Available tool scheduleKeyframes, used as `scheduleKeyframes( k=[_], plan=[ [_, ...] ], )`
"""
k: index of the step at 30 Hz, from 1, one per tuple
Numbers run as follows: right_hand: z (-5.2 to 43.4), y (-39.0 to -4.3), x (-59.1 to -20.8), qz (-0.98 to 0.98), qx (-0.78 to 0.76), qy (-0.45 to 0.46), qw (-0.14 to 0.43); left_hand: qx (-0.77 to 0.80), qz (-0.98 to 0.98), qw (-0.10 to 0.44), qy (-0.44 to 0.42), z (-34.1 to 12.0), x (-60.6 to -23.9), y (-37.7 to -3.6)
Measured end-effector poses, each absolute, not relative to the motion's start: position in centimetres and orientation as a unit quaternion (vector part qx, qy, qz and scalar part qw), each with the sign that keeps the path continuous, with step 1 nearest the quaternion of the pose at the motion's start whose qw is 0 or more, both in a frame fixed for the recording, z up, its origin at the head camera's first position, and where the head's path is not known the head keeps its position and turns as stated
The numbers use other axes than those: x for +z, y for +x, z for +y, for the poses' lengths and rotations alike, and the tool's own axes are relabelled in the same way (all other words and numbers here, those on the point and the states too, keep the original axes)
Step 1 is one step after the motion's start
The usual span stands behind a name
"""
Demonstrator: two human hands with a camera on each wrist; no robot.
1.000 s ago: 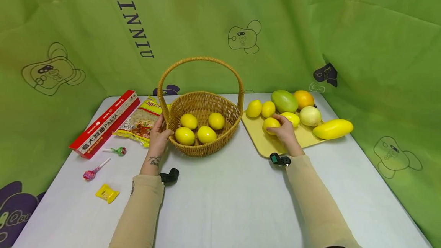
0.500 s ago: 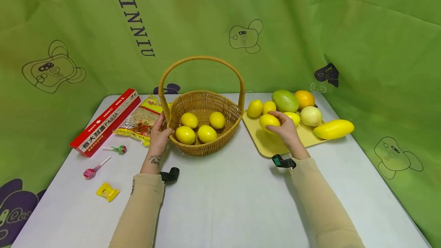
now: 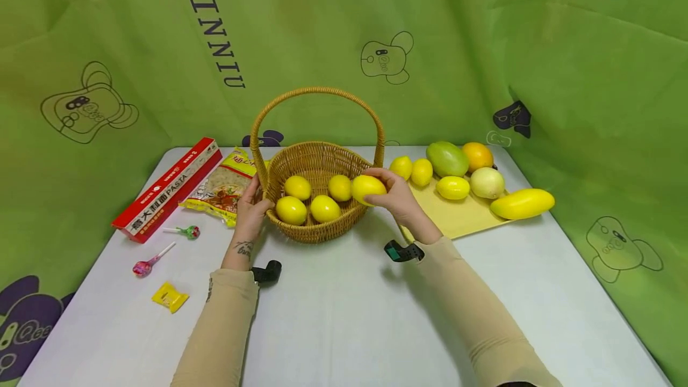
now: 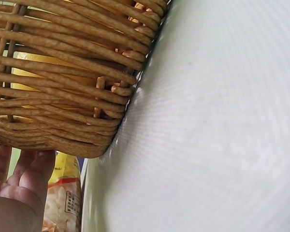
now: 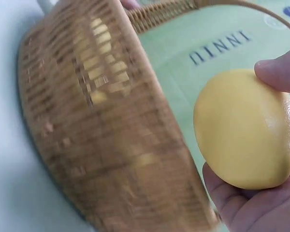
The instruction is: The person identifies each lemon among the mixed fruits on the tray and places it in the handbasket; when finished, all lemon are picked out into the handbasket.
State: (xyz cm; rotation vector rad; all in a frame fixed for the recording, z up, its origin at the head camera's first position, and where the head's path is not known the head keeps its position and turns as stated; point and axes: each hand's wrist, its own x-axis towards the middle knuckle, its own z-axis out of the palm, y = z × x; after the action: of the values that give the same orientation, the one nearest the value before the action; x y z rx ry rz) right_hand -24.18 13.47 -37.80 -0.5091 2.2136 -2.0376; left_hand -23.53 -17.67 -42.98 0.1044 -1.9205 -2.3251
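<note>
My right hand (image 3: 400, 199) grips a yellow lemon (image 3: 368, 189) between thumb and fingers, at the right rim of a wicker basket (image 3: 322, 233). In the right wrist view, the held lemon (image 5: 244, 128) appears large and smooth beside the blurred basket wall (image 5: 111, 145). Several more lemons (image 3: 291, 211) lie inside the basket, under its tall arched handle (image 3: 318, 91). My left hand (image 3: 249, 214) holds the basket's left side, thumb at the rim. The left wrist view shows the fingers (image 4: 36, 169) against the woven wall (image 4: 63, 111).
A yellow board (image 3: 430, 214) at right bears lemons (image 3: 453, 187), a green mango (image 3: 448, 159), an orange fruit (image 3: 477, 156), a pale round fruit (image 3: 487, 183) and a long yellow fruit (image 3: 523, 203). At left lie a pasta box (image 3: 169, 190), a food bag (image 3: 221, 187), lollipops (image 3: 142, 268) and a yellow packet (image 3: 170, 297).
My right hand has lifted the lemon off the yellow board and carried it left to the basket's right rim. The left hand has stayed at the basket's left side.
</note>
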Motion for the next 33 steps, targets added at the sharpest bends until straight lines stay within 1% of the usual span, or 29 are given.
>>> scheduleKeyframes(
  k=[4,8,13,18,22,24,29,33],
  plan=[
    [11.6,-24.8,-38.0,0.729,-0.659,-0.175,0.053,-0.766,-0.639,0.057,0.039,-17.6,-42.9,-23.5],
    [10.9,-25.3,-38.1,0.712,-0.675,-0.187,0.055,-0.765,-0.641,0.052,0.041,-17.6,-43.1,-23.6],
    [11.1,-25.1,-37.7,0.683,-0.701,-0.197,0.052,-0.754,-0.653,0.059,0.038,-17.7,-43.3,-23.6],
    [12.2,-24.6,-36.9,0.678,-0.709,-0.188,0.041,-0.757,-0.649,0.077,0.012,-17.8,-43.3,-23.2],
    [14.3,-24.1,-36.4,0.682,-0.709,-0.178,0.023,-0.759,-0.647,0.078,0.009,-17.7,-43.2,-23.2],
    [15.7,-24.0,-36.3,0.682,-0.709,-0.179,0.016,-0.751,-0.656,0.073,0.021,-17.6,-43.1,-23.4],
    [20.3,-24.4,-36.7,0.673,-0.715,-0.189,-0.003,-0.754,-0.653,0.057,0.043,-17.6,-42.9,-23.7],
    [24.4,-25.4,-37.3,0.658,-0.726,-0.197,-0.008,-0.755,-0.652,0.058,0.042,-17.6,-42.8,-23.5]
  ],
)
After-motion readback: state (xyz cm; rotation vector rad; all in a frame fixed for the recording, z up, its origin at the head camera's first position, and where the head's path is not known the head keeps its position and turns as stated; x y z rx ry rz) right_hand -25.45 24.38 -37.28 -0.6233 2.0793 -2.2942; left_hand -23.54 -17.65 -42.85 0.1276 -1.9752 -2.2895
